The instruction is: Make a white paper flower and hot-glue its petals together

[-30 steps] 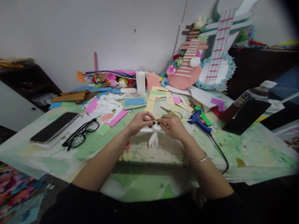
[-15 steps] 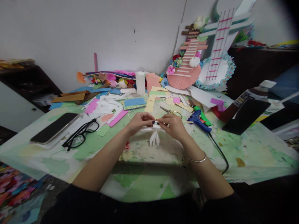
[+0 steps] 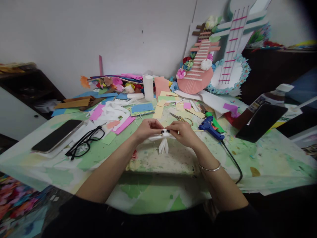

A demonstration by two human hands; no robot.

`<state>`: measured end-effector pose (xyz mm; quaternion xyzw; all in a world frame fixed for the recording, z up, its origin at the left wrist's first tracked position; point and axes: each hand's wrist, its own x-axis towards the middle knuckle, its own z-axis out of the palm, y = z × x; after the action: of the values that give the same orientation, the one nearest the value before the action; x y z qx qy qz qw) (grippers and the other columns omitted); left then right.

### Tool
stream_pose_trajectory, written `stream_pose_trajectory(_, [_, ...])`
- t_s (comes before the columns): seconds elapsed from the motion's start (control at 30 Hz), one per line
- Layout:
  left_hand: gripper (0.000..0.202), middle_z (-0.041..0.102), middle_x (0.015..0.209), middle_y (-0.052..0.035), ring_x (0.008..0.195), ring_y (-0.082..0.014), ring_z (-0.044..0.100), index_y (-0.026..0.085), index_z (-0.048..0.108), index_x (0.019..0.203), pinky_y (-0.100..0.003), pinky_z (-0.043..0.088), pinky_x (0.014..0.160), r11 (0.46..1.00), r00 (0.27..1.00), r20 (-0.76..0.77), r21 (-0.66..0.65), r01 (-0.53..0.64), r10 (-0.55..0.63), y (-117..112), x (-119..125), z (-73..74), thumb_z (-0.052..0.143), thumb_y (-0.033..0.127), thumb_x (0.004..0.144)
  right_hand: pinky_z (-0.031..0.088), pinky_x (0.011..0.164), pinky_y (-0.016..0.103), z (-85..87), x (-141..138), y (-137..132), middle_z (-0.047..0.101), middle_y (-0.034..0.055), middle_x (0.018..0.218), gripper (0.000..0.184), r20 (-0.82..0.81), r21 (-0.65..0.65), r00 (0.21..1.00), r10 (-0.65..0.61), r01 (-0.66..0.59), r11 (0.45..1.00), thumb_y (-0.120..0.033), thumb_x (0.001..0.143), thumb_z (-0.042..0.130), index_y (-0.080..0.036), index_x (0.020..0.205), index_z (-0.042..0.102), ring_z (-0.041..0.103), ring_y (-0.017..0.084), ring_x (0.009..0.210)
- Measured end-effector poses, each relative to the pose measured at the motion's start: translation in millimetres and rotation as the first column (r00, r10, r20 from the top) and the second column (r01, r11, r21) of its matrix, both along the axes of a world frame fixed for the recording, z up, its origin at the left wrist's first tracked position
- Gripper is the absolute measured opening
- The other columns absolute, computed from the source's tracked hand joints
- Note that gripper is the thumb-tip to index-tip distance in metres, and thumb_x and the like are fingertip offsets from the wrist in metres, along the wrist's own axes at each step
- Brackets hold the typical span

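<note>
Between my two hands is a small white paper flower [image 3: 163,146], its narrow petals hanging down over the work surface. My left hand [image 3: 149,129] pinches it from the left side, fingertips at its top. From the right, my right hand [image 3: 182,132] pinches the same piece, thumb and forefinger close to the left hand's. Dark nails show on both thumbs. The fingers partly hide the top of the flower. Just beyond the hands lie gold-handled scissors [image 3: 183,119]. A blue glue gun [image 3: 210,127] rests to the right of my right hand.
Black glasses [image 3: 85,142] and a phone [image 3: 58,135] lie on the left. Paper scraps [image 3: 112,112] and a white roll [image 3: 148,88] stand behind. At right are a dark upright phone [image 3: 262,123] and a bottle [image 3: 279,94]. The glue gun's cord [image 3: 234,162] runs toward the front edge.
Both hands stay pinched on the white paper flower, with only a slight shift of the fingers and thumbs. Nothing else has visibly moved.
</note>
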<state>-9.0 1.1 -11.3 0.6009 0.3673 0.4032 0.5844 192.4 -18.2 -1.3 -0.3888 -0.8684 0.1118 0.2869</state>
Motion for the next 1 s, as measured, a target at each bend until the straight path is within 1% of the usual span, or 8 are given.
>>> stream_pose_trajectory(0.17, [0.03, 0.069, 0.07, -0.0041, 0.062, -0.0122, 0.062, 0.01, 0.068, 0.075, -0.022, 0.046, 0.06, 1.0, 1.0, 0.016, 0.019, -0.013, 0.013, 2.9, 0.7, -2.4, 0.084, 0.025, 0.055, 0.041, 0.068, 0.025, 0.2, 0.6, 1.4, 0.068, 0.0053, 0.082, 0.025, -0.064, 0.037, 0.998, 0.002, 0.0, 0.999, -0.013, 0.086, 0.052, -0.02, 0.092, 0.075, 0.061, 0.015, 0.074])
stream_pose_trajectory(0.27, [0.034, 0.069, 0.071, -0.0053, 0.065, -0.0141, 0.064, 0.01, 0.067, 0.077, -0.024, 0.047, 0.064, 0.998, 0.992, 0.116, -0.043, -0.038, 0.042, 4.1, -0.3, -0.3, 0.081, 0.037, 0.06, 0.041, 0.064, 0.024, 0.7, 1.1, 2.0, 0.068, 0.0042, 0.079, 0.023, -0.144, 0.063, 0.989, -0.029, 0.038, 0.997, -0.015, 0.085, 0.055, -0.021, 0.092, 0.076, 0.06, 0.014, 0.069])
stream_pose_trajectory(0.33, [0.044, 0.07, 0.078, -0.0092, 0.073, -0.018, 0.066, 0.01, 0.068, 0.083, -0.027, 0.049, 0.068, 0.992, 0.976, 0.219, -0.127, 0.019, 0.009, 3.1, -2.4, 3.6, 0.071, 0.052, 0.069, 0.04, 0.06, 0.024, 0.7, 1.7, 2.5, 0.068, 0.0035, 0.078, 0.022, -0.217, 0.043, 0.974, -0.064, 0.075, 0.996, -0.017, 0.084, 0.056, -0.02, 0.092, 0.076, 0.059, 0.012, 0.064])
stream_pose_trajectory(0.43, [0.063, 0.069, 0.098, -0.0146, 0.094, -0.027, 0.066, 0.012, 0.067, 0.101, -0.034, 0.051, 0.079, 0.962, 0.913, 0.39, -0.178, 0.206, -0.123, -0.1, -5.6, 8.9, 0.056, 0.067, 0.073, 0.042, 0.056, 0.024, 0.1, 2.4, 3.3, 0.068, 0.0036, 0.08, 0.02, -0.373, -0.04, 0.921, -0.113, 0.106, 0.994, -0.02, 0.082, 0.058, -0.02, 0.091, 0.076, 0.059, 0.012, 0.062])
stream_pose_trajectory(0.53, [0.066, 0.065, 0.114, -0.0144, 0.099, -0.0299, 0.064, 0.017, 0.062, 0.114, -0.038, 0.051, 0.081, 0.947, 0.866, 0.444, -0.103, 0.305, -0.231, -2.0, -3.8, 7.3, 0.074, 0.055, 0.061, 0.046, 0.054, 0.024, -0.6, 2.2, 3.8, 0.067, 0.0037, 0.079, 0.019, -0.514, -0.119, 0.848, -0.13, 0.08, 0.99, -0.022, 0.079, 0.06, -0.02, 0.089, 0.076, 0.059, 0.012, 0.059])
stream_pose_trajectory(0.63, [0.057, 0.068, 0.105, -0.0109, 0.084, -0.0227, 0.067, 0.018, 0.064, 0.107, -0.032, 0.053, 0.072, 0.964, 0.914, 0.347, -0.085, 0.252, -0.209, -0.9, 2.8, -0.8, 0.084, 0.028, 0.055, 0.049, 0.053, 0.024, -1.1, 0.9, 3.2, 0.065, 0.0037, 0.078, 0.018, -0.57, -0.142, 0.812, -0.126, 0.054, 0.988, -0.025, 0.079, 0.062, -0.02, 0.088, 0.076, 0.058, 0.01, 0.056])
stream_pose_trajectory(0.77, [0.036, 0.071, 0.078, -0.0078, 0.065, -0.0158, 0.064, 0.011, 0.069, 0.087, -0.025, 0.047, 0.057, 0.992, 0.969, 0.232, -0.069, 0.109, -0.091, 1.8, 11.3, -9.4, 0.083, 0.027, 0.058, 0.048, 0.051, 0.022, -3.1, -2.4, 1.8, 0.065, 0.0038, 0.076, 0.017, -0.553, -0.127, 0.821, -0.142, 0.085, 0.988, -0.023, 0.078, 0.062, -0.021, 0.087, 0.076, 0.059, 0.012, 0.064])
stream_pose_trajectory(1.0, [0.037, 0.071, 0.072, -0.0053, 0.064, -0.0169, 0.066, 0.01, 0.069, 0.08, -0.026, 0.05, 0.059, 0.995, 0.961, 0.276, -0.102, 0.003, 0.026, 2.6, 16.4, -11.9, 0.085, 0.021, 0.049, 0.047, 0.054, 0.024, -9.2, -9.5, 3.3, 0.063, 0.0032, 0.071, 0.008, -0.586, -0.102, 0.792, -0.172, 0.138, 0.985, -0.018, 0.073, 0.067, -0.017, 0.076, 0.074, 0.059, 0.014, 0.067])
